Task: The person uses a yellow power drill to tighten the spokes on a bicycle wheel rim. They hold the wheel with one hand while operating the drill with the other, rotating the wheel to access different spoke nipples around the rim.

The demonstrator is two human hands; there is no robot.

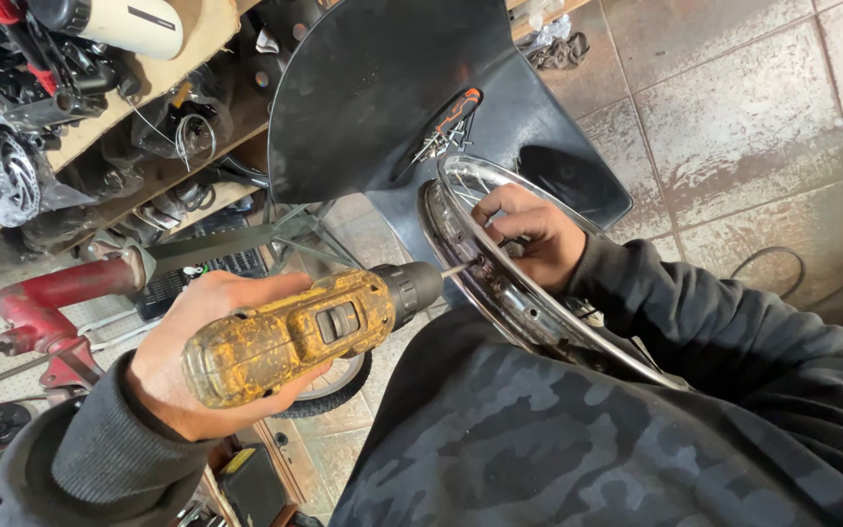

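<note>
Cluttered workshop shelves and tiled floor frame a spoked chrome wheel rim (539, 322), mid-job: left hand (212, 356) grips a grimy yellow cordless drill (309, 332), right hand (529, 234) fingers pinch a spoke.

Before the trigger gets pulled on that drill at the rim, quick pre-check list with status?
1. Left hand wrapped around yellow drill: ok.
2. Bit tip at the wheel rim: ok.
3. Bit seated in a spoke nipple: cannot tell, too small.
4. Right hand steadying the rim: ok.
5. Right fingers away from the bit: not ok, right beside it.
6. Rim clamped or supported: cannot tell, rests against the lap.
</note>
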